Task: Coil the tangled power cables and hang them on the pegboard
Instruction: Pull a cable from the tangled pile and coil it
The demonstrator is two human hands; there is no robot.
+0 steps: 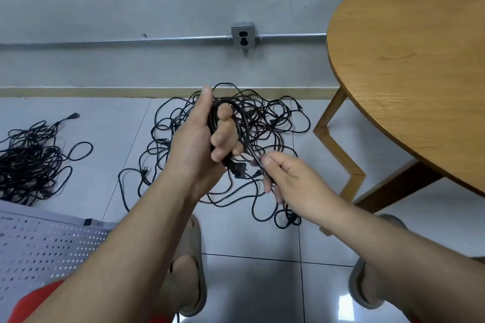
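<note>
L hand [199, 139] grips cable coil [217, 118]; R hand [286, 181] pinches its strand

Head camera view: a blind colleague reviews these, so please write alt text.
A person's left hand grips a coil of black power cable while the right hand pinches its loose strand. Below lies a tangled cable pile on the tiled floor, with a white pegboard at lower left and a round wooden table at right.

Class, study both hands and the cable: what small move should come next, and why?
Probably the right hand should bring its pinched strand up as another loop onto the coil the left hand grips, since much cable lies loose in the tangled pile below.
</note>
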